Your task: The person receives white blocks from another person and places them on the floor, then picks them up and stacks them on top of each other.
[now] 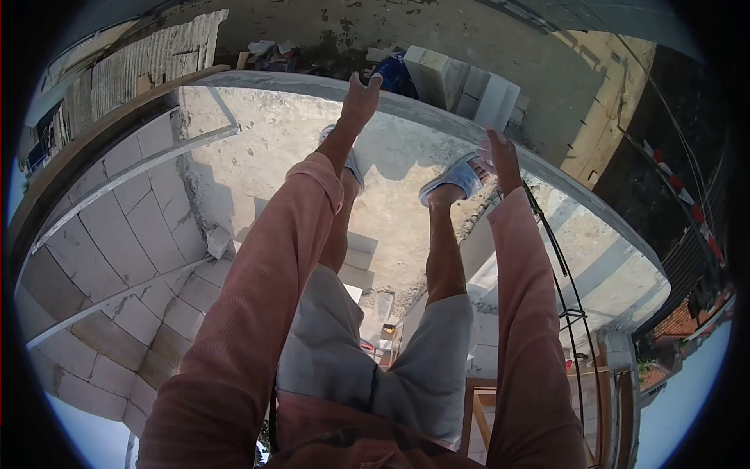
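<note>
Slab edge (437,117), a curved concrete rim, lies just beyond the fingertips of both hands, and nothing is gripped by either. The fingers of the left hand (361,98) are held loosely spread, with 2 tips parted just short of the rim. Those of the right hand (500,156) are stretched out and pressed close together, pointing at the rim from slightly nearer in. Whether the concrete is touched cannot be told. Both arms are reached straight forward in pink sleeves (258,313), a pose probably taken for balance so close to a drop.

Just behind the fingers, 2 blue slippers (457,178) are planted on the slab, toes toward the rim, one beside each wrist. Beyond the fingertips and below the rim, pale blocks (461,82) are stacked on the ground, with a blue object (394,74) beside them. To the right of the right hand, thin rebar (558,258) is seen running back along the slab's side. Well to the left of the left hand, a block wall (117,234) is laid in courses.
</note>
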`<state>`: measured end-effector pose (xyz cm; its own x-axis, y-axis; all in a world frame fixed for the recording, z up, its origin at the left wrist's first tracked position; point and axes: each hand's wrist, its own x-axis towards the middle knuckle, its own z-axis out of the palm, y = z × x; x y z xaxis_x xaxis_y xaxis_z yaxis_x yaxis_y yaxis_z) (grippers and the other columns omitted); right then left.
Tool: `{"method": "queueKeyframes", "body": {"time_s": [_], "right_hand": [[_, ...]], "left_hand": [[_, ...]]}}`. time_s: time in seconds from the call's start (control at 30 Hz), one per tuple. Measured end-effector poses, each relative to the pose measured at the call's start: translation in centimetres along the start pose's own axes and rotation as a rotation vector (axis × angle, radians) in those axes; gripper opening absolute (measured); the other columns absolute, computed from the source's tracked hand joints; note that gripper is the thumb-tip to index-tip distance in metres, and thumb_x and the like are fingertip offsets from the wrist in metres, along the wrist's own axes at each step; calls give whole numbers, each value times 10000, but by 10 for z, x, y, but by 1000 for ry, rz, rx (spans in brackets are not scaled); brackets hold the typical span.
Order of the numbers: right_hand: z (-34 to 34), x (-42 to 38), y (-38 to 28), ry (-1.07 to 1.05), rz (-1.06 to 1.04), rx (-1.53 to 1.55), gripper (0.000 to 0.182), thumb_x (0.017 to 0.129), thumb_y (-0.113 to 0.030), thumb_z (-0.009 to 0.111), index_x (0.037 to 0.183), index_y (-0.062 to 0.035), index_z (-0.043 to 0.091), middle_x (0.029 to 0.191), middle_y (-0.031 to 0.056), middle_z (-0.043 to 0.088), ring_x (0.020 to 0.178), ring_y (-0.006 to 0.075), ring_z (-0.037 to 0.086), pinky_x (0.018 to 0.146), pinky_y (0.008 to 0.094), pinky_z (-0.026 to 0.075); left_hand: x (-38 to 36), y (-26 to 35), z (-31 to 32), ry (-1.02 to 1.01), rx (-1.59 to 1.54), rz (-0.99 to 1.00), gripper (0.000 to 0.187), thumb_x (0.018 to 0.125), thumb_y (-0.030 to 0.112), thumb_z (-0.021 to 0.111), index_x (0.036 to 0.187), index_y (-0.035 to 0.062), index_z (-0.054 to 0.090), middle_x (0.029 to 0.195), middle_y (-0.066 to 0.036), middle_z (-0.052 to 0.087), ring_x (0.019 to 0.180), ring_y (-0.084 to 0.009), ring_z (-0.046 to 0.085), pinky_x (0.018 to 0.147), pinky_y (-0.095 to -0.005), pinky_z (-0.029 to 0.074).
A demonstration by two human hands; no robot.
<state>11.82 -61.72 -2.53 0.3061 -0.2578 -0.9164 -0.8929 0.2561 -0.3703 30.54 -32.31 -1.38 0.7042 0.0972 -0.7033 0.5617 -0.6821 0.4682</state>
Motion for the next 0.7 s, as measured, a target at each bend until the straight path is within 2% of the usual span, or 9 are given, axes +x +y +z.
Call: {"method": "queueKeyframes", "body": {"time_s": [0.07, 0.13, 0.27, 0.57, 0.67, 0.7], "right_hand": [[1, 18, -10, -42, 43, 33, 723, 910, -613, 637, 1400, -97, 514, 1263, 155, 607, 1093, 291, 650, 895, 462, 524], [7, 42, -4, -78, 69, 138, 794, 908, -638, 623, 1455, -91, 444, 1314, 182, 576, 1133, 316, 632, 925, 499, 515], [24, 72, -5, -126, 117, 218, 876, 898, -681, 601, 1490, -65, 405, 1365, 212, 527, 1176, 385, 597, 948, 526, 505], [55, 132, 18, -106, 175, 400, 1002, 879, -662, 654, 1567, -72, 227, 1501, 264, 389, 1256, 460, 544, 1009, 605, 473], [62, 164, 21, -93, 229, 431, 1031, 846, -723, 641, 1597, -159, 215, 1531, 277, 301, 1278, 502, 490, 1000, 627, 464], [63, 175, 21, -83, 249, 459, 1035, 840, -730, 641, 1599, -170, 213, 1545, 279, 271, 1291, 513, 474, 1001, 637, 458]], "left_hand": [[43, 25, 17, -28, -29, 37, 918, 930, 564, 564, 1531, -63, 266, 1443, -358, 468, 1352, -486, 467, 1129, -477, 369], [78, 33, 35, -21, -116, 112, 917, 936, 557, 562, 1526, -80, 267, 1478, -348, 436, 1387, -462, 439, 1141, -464, 354], [109, 23, 71, 18, -370, -2, 918, 945, 551, 555, 1532, -87, 252, 1555, -330, 334, 1457, -418, 353, 1165, -433, 318], [154, -58, 86, -9, -76, -26, 951, 949, 631, 470, 1549, -68, 233, 1503, -369, 385, 1411, -485, 391, 1152, -484, 331], [205, -81, 87, -91, -42, -29, 953, 961, 684, 437, 1588, 10, 193, 1615, -222, 291, 1450, -384, 345, 1118, -515, 379], [215, -85, 88, -99, -69, 2, 934, 966, 679, 434, 1584, 14, 214, 1617, -220, 289, 1445, -386, 353, 1121, -526, 376]]}}
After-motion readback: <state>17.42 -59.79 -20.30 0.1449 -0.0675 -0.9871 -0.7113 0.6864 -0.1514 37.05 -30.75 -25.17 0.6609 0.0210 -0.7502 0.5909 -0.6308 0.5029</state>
